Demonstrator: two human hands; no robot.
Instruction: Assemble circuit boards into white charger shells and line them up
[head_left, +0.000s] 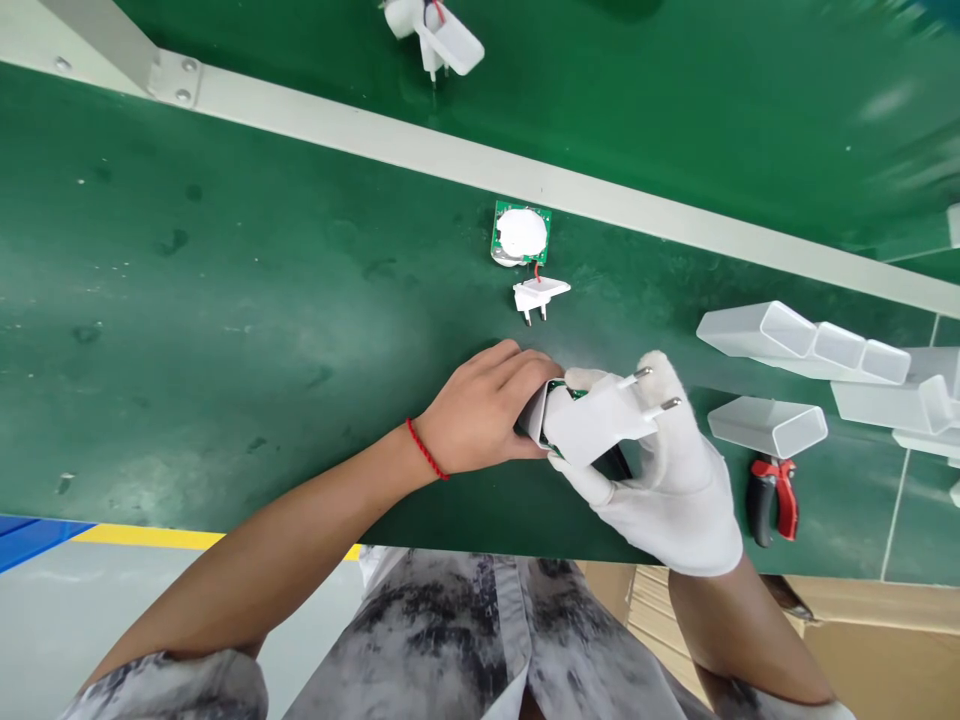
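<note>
My bare left hand (484,410), with a red cord at the wrist, is closed around a white plastic housing (534,418) near the table's front edge. In my gloved right hand (660,470) is a white two-pin plug assembly (600,418), its metal pins pointing right. A green circuit board edge and a white filling show at the assembly's left end, partly inside the housing's mouth. My right fingers and thumb grip the assembly from both sides. Beyond my hands lie a loose circuit board (521,235) with a white blob and a wired plug piece (540,293).
To the right lie several white housing sleeves (795,340), one separate sleeve (769,425) and pliers with red and black handles (772,500). A pale metal rail (375,130) crosses the green table (225,350). Another plug assembly (450,40) sits beyond it. Cardboard (885,650) stands below the edge.
</note>
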